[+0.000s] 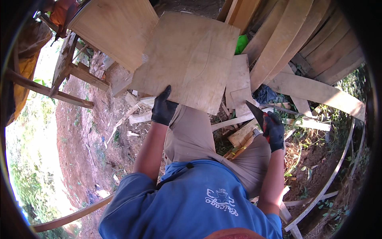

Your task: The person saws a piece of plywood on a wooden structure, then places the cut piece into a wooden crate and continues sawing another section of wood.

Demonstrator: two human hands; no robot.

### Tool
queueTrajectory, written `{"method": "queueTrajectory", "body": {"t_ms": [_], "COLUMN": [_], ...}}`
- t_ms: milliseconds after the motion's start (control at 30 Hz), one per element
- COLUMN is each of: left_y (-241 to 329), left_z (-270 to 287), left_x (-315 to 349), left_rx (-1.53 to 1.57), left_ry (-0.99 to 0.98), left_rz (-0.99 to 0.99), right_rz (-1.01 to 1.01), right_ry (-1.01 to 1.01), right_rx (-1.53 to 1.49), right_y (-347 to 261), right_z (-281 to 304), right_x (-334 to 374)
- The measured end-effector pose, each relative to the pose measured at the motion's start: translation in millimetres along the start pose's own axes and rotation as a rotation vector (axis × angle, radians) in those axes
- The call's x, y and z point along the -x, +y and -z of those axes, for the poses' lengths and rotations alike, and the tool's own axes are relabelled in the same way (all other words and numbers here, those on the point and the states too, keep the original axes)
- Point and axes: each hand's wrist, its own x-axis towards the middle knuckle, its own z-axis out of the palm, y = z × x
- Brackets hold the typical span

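Note:
A square sheet of plywood (187,59) is in front of me, its near edge by my left knee. My left hand (164,109), in a black glove, is closed on the sheet's near left edge, with the thumb lying on top. To the right, my gloved right hand (273,129) is wrapped round the red and black handle of a handsaw (256,112). Its dark, tapering blade points up and to the left, apart from the sheet. The fingers' far side is hidden on both hands.
A larger plywood panel (115,30) lies behind the sheet at the left. Long boards (284,38) lean at the back right. A wooden frame (79,75) stands at the left. Offcuts (240,135) and sticks litter the dirt ground (85,139). A curved strip (326,187) is at the right.

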Motion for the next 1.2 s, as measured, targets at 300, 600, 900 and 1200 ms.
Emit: {"method": "queueTrajectory", "body": {"t_ms": [300,600,900,1200], "left_y": [-9.9,-29.7,-24.0,-25.3], "left_z": [-40.0,-51.5,-37.7,-48.6], "left_x": [17.1,36.6,63.8,50.5], "left_rx": [-0.003,-0.002,0.029,0.045], "left_ry": [-0.103,-0.104,-0.115,-0.219], "left_rz": [0.087,0.275,0.403,0.285], "right_rz": [0.047,0.052,0.042,0.076], "right_ry": [-0.492,-0.607,-0.405,-0.308], "right_rx": [0.829,-1.009,-0.829,-0.818], "right_y": [-44.9,-45.7,-91.1,-108.7], "right_z": [-18.1,-87.3,-114.2,-110.4], "right_x": [26.4,2.4,37.9,42.1]}}
